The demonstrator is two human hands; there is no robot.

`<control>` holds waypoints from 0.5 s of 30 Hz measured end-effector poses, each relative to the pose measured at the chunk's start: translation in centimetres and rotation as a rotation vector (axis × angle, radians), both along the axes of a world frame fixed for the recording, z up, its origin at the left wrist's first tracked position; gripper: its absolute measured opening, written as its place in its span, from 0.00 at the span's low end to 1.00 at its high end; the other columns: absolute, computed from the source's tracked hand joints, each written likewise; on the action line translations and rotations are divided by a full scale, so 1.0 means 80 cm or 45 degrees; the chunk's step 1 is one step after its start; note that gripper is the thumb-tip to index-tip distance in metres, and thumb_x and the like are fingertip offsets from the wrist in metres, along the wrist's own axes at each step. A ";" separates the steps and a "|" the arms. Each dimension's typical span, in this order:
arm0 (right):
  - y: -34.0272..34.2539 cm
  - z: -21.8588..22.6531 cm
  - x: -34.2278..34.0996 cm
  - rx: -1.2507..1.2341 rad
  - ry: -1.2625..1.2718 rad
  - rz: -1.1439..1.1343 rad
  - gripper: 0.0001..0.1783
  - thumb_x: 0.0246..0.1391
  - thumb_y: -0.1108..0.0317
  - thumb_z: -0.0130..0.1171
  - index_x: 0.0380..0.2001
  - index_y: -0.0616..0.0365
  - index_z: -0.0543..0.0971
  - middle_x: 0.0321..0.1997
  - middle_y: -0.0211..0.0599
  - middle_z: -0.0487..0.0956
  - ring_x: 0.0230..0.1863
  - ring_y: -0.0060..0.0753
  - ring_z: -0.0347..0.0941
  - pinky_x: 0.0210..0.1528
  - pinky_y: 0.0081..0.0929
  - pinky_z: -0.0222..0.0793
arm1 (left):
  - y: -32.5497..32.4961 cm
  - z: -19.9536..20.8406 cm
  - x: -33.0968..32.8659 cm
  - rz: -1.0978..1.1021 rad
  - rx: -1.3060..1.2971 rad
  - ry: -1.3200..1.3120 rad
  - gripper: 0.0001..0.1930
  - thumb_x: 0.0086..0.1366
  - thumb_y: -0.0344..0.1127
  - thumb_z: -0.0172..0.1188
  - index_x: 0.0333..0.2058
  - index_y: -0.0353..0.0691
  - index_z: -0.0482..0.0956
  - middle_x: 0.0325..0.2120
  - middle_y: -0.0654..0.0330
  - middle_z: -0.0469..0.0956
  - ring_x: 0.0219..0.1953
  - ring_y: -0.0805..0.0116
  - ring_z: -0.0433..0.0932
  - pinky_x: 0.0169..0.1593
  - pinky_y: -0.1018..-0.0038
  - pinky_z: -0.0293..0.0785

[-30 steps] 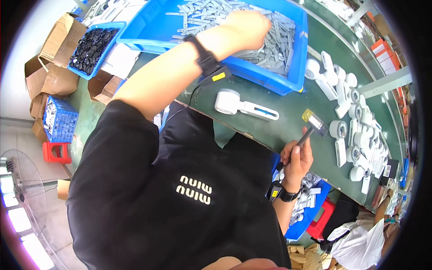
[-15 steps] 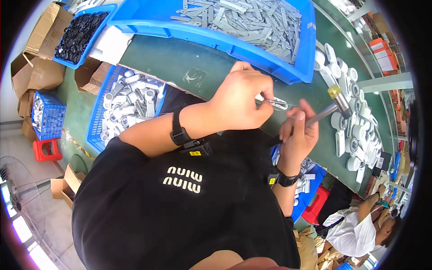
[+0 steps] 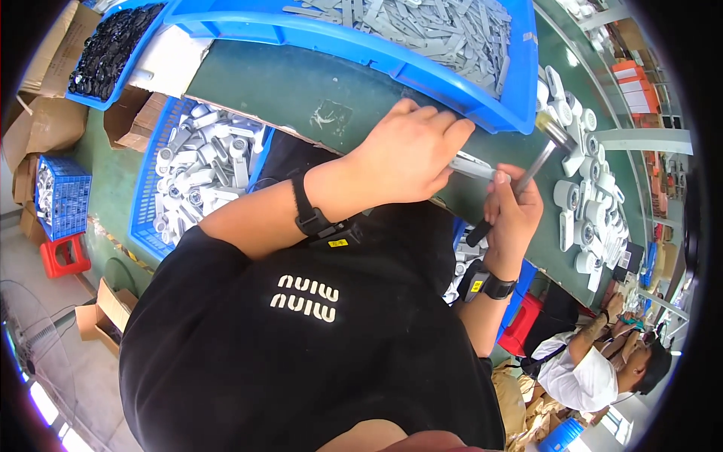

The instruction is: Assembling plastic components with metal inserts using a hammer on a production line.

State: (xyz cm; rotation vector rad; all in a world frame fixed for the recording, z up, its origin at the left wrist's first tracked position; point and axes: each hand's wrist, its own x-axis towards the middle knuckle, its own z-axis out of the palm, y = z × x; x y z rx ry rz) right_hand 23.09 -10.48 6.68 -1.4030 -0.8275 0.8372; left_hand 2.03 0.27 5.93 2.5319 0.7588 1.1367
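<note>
My left hand [image 3: 410, 160] is closed on one end of a slim light-grey plastic strip [image 3: 473, 165], held just above the bench's near edge. The fingers of my right hand [image 3: 514, 215] are wrapped round the shaft of a small hammer [image 3: 538, 164]. Its head, with a yellowish face, points up and away, and its dark grip end sticks out below the palm. The right thumb and fingertip also meet the strip's free end. Beyond both hands stands a large blue tray [image 3: 316, 41] heaped with similar grey strips [image 3: 433, 38].
White round-headed plastic parts [image 3: 591, 203] lie in a row on the green bench [image 3: 279, 87] at right. A blue basket [image 3: 143, 203] of white parts sits at left, near a bin of black pieces [image 3: 113, 56]. Red stools [image 3: 64, 256] and a person in white [image 3: 580, 377] are further off.
The strip now reaches further toward my right hand, whose fingertips have come to its end. The hammer head has moved up and slightly left. The whole view has shifted a little.
</note>
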 end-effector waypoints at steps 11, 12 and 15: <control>0.012 0.001 -0.009 -0.253 -0.154 0.002 0.09 0.65 0.70 0.71 0.44 0.63 0.85 0.26 0.31 0.82 0.16 0.12 0.65 0.18 0.15 0.57 | 0.018 -0.020 -0.014 -0.206 -0.051 -0.040 0.23 0.57 0.34 0.76 0.50 0.41 0.78 0.35 0.61 0.81 0.42 0.57 0.81 0.52 0.59 0.71; 0.011 0.001 -0.010 -0.273 -0.183 0.001 0.09 0.65 0.69 0.71 0.43 0.63 0.85 0.25 0.29 0.81 0.16 0.12 0.65 0.18 0.16 0.56 | 0.021 -0.023 -0.015 -0.222 -0.014 -0.018 0.19 0.58 0.35 0.75 0.46 0.42 0.80 0.34 0.62 0.81 0.42 0.58 0.80 0.52 0.59 0.71; 0.011 0.001 -0.007 -0.312 -0.235 0.013 0.09 0.65 0.69 0.72 0.42 0.63 0.85 0.24 0.25 0.78 0.16 0.12 0.64 0.18 0.16 0.55 | 0.024 -0.030 -0.016 -0.252 0.019 -0.041 0.11 0.59 0.36 0.74 0.37 0.42 0.83 0.34 0.63 0.81 0.42 0.59 0.80 0.51 0.61 0.72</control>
